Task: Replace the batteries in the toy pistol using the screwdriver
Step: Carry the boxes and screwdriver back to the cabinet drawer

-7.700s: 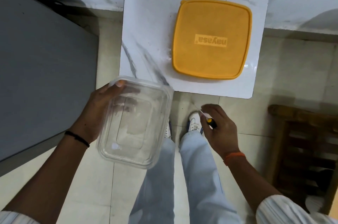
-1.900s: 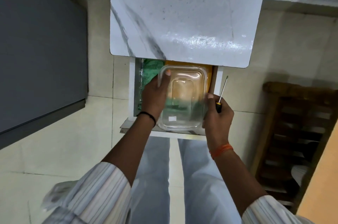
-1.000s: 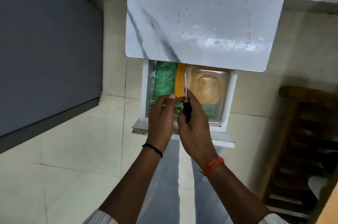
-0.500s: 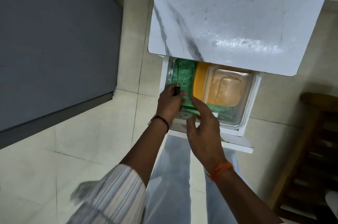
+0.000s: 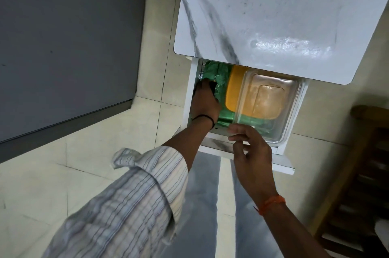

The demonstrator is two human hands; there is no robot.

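The white marble-patterned surface [image 5: 273,11] with grey veining fills the 12 to 2 o'clock part of the view. Directly below its near edge, an open white drawer [image 5: 188,97] projects toward the person. Inside the drawer, a clear rectangular plastic container [image 5: 271,99] sits on an orange plastic lid [image 5: 234,89], over green crinkled material [image 5: 214,72] at the drawer's 9 o'clock side.

The left hand [image 5: 205,101] reaches into the drawer at the 9 o'clock side; its grip is clenched on the black-handled screwdriver [image 5: 213,82], whose thin metal shaft points toward 12 o'clock over the green material. The right hand [image 5: 250,148] hovers at the drawer's near edge, at 6 o'clock from the container; its grip is released, fingers loosely bent, holding nothing.

Pale beige tiled floor [image 5: 94,148] surrounds the unit. A large grey flat panel [image 5: 63,36] occupies 9 to 11 o'clock. A brown wooden slatted frame [image 5: 362,173] stands at 4 o'clock.
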